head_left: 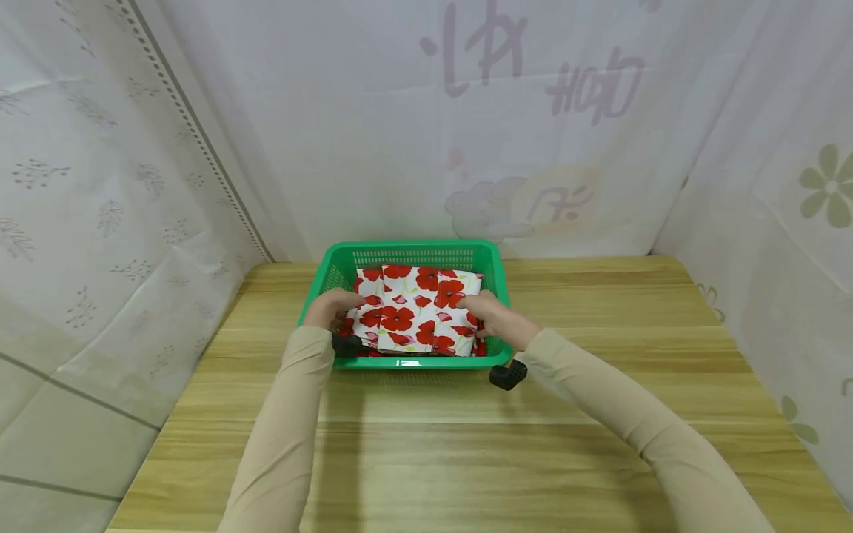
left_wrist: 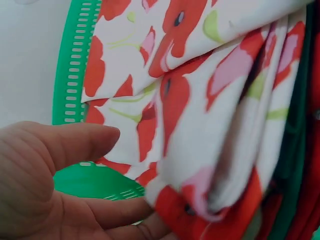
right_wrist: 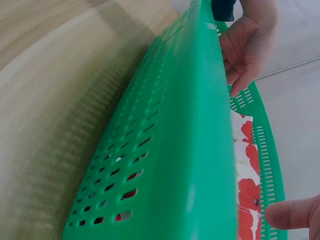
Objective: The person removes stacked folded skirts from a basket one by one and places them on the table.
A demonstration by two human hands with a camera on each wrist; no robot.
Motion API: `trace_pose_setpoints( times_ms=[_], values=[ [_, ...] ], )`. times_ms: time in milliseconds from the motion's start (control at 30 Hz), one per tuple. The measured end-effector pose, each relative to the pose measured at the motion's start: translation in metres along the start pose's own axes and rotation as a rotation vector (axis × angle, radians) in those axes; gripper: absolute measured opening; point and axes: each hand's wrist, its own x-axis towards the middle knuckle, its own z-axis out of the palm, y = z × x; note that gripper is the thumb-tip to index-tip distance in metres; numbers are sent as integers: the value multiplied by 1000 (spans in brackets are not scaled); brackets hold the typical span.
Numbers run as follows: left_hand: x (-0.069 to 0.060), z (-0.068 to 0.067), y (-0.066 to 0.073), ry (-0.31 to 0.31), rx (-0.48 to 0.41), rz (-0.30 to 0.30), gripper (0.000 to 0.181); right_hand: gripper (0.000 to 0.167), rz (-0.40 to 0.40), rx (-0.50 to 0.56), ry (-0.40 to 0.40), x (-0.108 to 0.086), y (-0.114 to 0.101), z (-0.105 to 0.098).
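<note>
A folded white cloth with red poppies [head_left: 408, 314] lies in a green basket [head_left: 413, 362]. At its left side is my left hand [head_left: 333, 305]; the left wrist view shows that hand [left_wrist: 75, 185] with the thumb apart from the fingers, whose tips reach under the folded layers of cloth [left_wrist: 195, 120]. My right hand [head_left: 496, 317] is at the cloth's right edge, inside the basket rim, thumb over the top. In the right wrist view only part of it [right_wrist: 300, 215] shows beyond the basket wall [right_wrist: 200, 140].
The basket stands on a wooden table [head_left: 426, 459], close to the white printed curtain [head_left: 373, 148] behind it. Curtains also hang on both sides. Beneath the cloth, dark green and red fabric [left_wrist: 295, 150] shows in the left wrist view. A black wrist camera [head_left: 508, 375] hangs near the basket's front right corner.
</note>
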Motion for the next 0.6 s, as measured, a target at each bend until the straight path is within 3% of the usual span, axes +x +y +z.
trace_pose_setpoints(
  times_ms=[133, 233, 267, 333, 367, 433, 467, 500, 567, 600],
  values=[
    [7, -2, -5, -11, 38, -10, 49, 59, 4, 9, 38, 3, 0, 4],
    [23, -5, -13, -34, 63, 12, 46, 58, 9, 30, 58, 5, 1, 6],
    [41, -9, -20, -63, 62, 27, 45, 58, 6, 34, 58, 6, 1, 6],
    [61, -12, -27, -94, 60, 42, 45, 58, 0, 34, 52, 7, 2, 7],
    [78, -16, -33, -129, 41, 53, 45, 59, -5, 28, 50, 7, 2, 7],
    [83, -16, -36, -153, -5, 47, 49, 57, -8, 17, 52, 8, 3, 7],
    [82, -16, -34, -149, -18, 40, 51, 55, -10, 10, 54, 9, 3, 6],
    [68, -13, -30, -130, -34, 38, 52, 54, -9, 10, 60, 9, 4, 6],
    [52, -12, -26, -121, -96, 51, 50, 51, -5, 9, 73, 11, 4, 5],
    [36, -9, -21, -105, -116, 54, 49, 49, -2, 17, 76, 12, 4, 5]
  ],
)
